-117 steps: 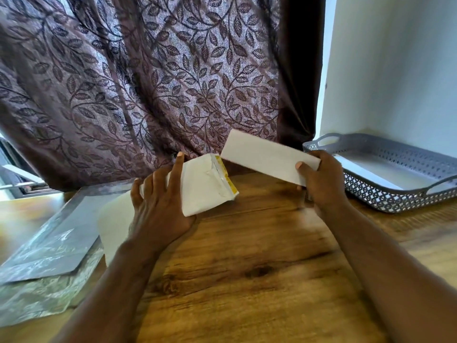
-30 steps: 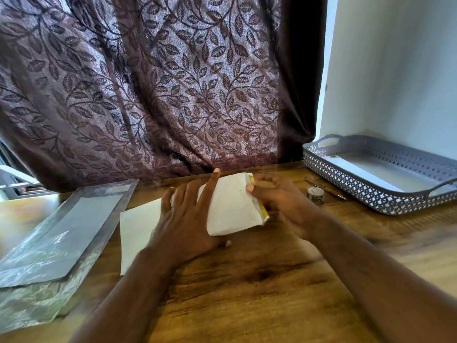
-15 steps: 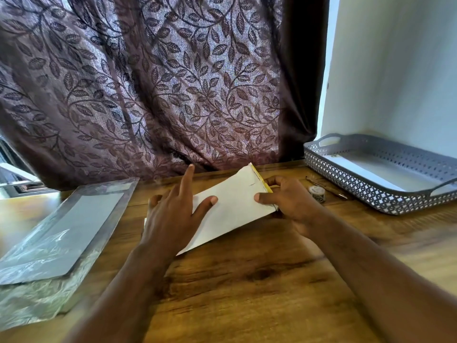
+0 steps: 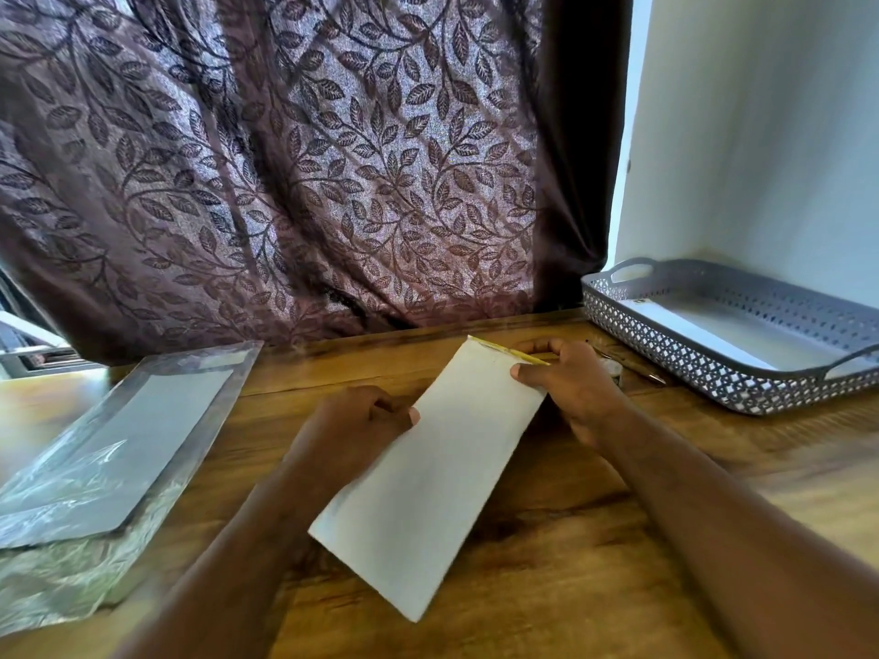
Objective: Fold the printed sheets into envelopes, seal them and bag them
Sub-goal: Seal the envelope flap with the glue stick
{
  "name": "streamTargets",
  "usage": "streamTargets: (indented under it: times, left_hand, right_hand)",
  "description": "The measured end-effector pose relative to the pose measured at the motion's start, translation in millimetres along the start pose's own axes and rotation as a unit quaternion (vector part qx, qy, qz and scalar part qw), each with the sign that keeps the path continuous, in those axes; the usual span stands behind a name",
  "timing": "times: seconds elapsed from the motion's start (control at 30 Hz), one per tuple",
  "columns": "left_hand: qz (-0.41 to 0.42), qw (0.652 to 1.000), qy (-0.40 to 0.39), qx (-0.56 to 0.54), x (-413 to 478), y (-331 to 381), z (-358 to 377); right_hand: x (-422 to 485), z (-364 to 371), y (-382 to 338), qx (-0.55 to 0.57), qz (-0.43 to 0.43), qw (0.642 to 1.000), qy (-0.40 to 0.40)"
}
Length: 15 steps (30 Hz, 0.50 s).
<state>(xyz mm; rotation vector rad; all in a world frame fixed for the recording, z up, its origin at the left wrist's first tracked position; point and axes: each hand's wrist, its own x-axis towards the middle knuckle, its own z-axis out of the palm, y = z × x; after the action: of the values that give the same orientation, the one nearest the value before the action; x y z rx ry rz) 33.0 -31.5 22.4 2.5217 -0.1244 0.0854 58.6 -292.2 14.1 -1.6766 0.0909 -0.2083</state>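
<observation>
A long white envelope [image 4: 435, 473] lies slanted on the wooden table [image 4: 547, 563], its far end carrying a yellow adhesive strip [image 4: 511, 352]. My right hand [image 4: 568, 387] pinches that far end, thumb on top and fingers curled behind the strip. My left hand [image 4: 354, 428] holds the envelope's left long edge near the middle, fingers curled with the thumb on the paper. A stack of clear plastic bags [image 4: 109, 449] lies at the left.
A grey perforated tray [image 4: 742, 373] holding white sheets stands at the right against the wall. A small tape roll [image 4: 617, 371] and a pen [image 4: 639, 368] lie between the tray and my right hand. A patterned curtain [image 4: 304, 159] hangs behind the table.
The envelope has turned and stretched out toward me, now lying lengthwise. My left hand slid from flat on top to gripping its left edge. My right hand stays at the strip end.
</observation>
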Motion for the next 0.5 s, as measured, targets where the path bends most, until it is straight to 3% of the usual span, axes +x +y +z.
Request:
streamTargets:
  times: [0.1,0.2,0.33,0.5]
  left_hand:
    - [0.011,0.991,-0.069,-0.117,-1,6,4]
    - [0.01,0.974,-0.101,-0.204,-5,15,4]
    - [-0.053,0.914,-0.159,-0.369,-13,21,8]
    - [-0.085,0.878,-0.119,-0.456,-9,14,12]
  right_hand:
    - [3,0,3,0.013,-0.008,1.0,0.022]
    - [1,3,4,0.019,-0.026,0.999,-0.004]
    - [-6,13,3,0.0,-0.058,0.996,-0.075]
    - [-16,26,1,-0.017,-0.076,0.985,-0.154]
